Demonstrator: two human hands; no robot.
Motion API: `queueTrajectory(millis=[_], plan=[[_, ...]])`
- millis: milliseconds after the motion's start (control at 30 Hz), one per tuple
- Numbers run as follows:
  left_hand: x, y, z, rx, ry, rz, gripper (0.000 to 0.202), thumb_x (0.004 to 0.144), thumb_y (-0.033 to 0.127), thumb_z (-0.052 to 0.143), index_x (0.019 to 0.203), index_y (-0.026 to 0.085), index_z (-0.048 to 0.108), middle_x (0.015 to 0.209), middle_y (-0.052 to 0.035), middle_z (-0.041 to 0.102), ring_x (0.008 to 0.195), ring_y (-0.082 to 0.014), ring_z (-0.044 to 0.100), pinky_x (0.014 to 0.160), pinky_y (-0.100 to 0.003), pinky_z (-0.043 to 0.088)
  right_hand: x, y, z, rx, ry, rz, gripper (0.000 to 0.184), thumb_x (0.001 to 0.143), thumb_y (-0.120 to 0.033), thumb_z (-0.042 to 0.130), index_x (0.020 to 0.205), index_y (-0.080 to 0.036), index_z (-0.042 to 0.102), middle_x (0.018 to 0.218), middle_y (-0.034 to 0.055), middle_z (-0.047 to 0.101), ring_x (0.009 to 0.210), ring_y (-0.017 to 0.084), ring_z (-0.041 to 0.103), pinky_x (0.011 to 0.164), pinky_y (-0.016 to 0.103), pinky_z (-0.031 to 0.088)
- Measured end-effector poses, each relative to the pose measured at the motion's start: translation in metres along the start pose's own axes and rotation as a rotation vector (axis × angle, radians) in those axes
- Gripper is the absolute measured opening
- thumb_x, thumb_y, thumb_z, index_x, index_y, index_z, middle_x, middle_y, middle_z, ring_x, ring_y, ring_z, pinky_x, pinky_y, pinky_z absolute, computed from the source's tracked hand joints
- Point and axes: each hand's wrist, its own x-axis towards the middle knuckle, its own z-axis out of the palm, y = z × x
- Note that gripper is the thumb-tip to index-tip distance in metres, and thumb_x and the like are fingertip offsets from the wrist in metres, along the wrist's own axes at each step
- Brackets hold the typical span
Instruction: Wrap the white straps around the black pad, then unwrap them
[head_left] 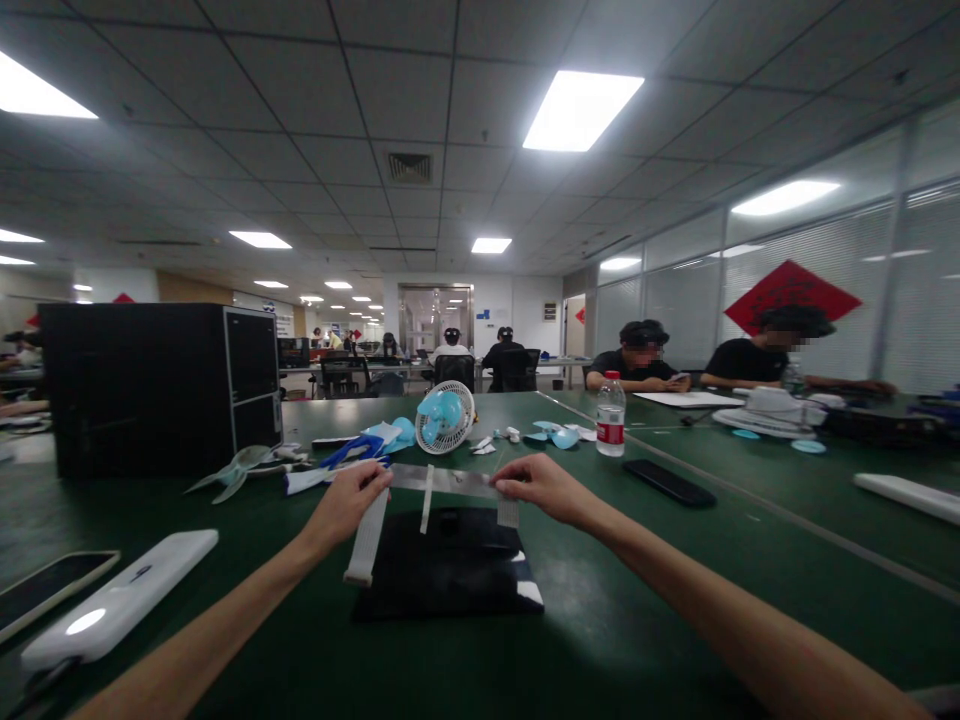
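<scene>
My left hand (346,502) and my right hand (541,487) each pinch one end of a clear strip of tape (441,481) stretched level between them above a black mat (450,575) on the green table (645,600). White ribbed strips (369,538) hang from the tape, one long at the left, a thin one in the middle and a short one at the right. A small black part (448,519) lies on the mat under the tape.
Behind the hands lie blue-handled scissors (352,451), a small light-blue fan (445,417), fan blades (234,470) and a water bottle (611,414). A black computer case (161,385) stands at left. A white device (124,598) and phones (669,483) lie nearby. People sit across the table (637,362).
</scene>
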Motion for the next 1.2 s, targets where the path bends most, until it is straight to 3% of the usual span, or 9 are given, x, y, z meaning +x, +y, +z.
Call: queueTrajectory(millis=[133,233,400,567,967,1200], plan=[[-0.003,0.001,0.004,-0.087,-0.173,-0.088,0.046,0.081,0.060,0.044,0.073,0.017,0.059,0.068,0.0012,0.055,0.067,-0.0154,0.051,0.061,-0.027,0.038,0.006,0.020,0.006,0.121,-0.019,0.103,0.017,0.071,-0.023,0.062,0.080,-0.010,0.066,0.067,0.0021,0.063,0.060,0.011,0.054,0.056,0.023,0.041],[-0.007,-0.003,0.011,-0.237,-0.383,-0.213,0.048,0.077,0.063,0.050,0.075,0.016,0.059,0.064,0.0032,0.051,0.059,-0.0128,0.048,0.053,-0.025,0.037,0.004,0.027,0.009,0.136,-0.126,0.194,0.023,0.068,-0.018,0.062,0.089,-0.009,0.063,0.063,-0.0006,0.061,0.054,0.010,0.051,0.049,0.020,0.037],[-0.013,-0.007,0.014,-0.339,-0.636,-0.313,0.046,0.070,0.061,0.061,0.072,0.015,0.060,0.059,0.0046,0.049,0.050,-0.0090,0.045,0.046,-0.023,0.036,-0.005,0.020,0.009,0.074,-0.383,0.304,0.015,0.071,-0.014,0.061,0.084,-0.009,0.067,0.069,0.0006,0.062,0.058,0.009,0.053,0.054,0.021,0.041],[-0.014,-0.004,0.005,-0.364,-0.828,-0.347,0.040,0.069,0.054,0.066,0.072,0.015,0.061,0.060,0.0022,0.056,0.050,-0.0090,0.051,0.047,-0.023,0.037,-0.009,0.015,0.014,0.181,-0.493,0.358,0.012,0.071,-0.013,0.063,0.081,-0.011,0.067,0.074,-0.0002,0.062,0.064,0.009,0.055,0.058,0.020,0.043],[-0.014,-0.016,0.014,-0.271,-0.837,-0.362,0.040,0.068,0.055,0.067,0.072,0.015,0.062,0.058,0.0011,0.060,0.048,-0.0106,0.056,0.047,-0.023,0.040,-0.010,0.008,0.022,-0.092,-0.430,0.323,0.011,0.074,-0.014,0.060,0.083,-0.011,0.067,0.070,-0.0013,0.060,0.059,0.008,0.051,0.055,0.020,0.040],[-0.014,-0.013,0.010,-0.229,-0.838,-0.363,0.041,0.067,0.057,0.067,0.071,0.016,0.062,0.059,0.0004,0.061,0.049,-0.0111,0.056,0.046,-0.023,0.040,-0.009,0.011,0.021,-0.009,-0.433,0.301,0.016,0.076,-0.014,0.058,0.089,-0.011,0.067,0.074,-0.0004,0.060,0.063,0.009,0.052,0.058,0.020,0.042]])
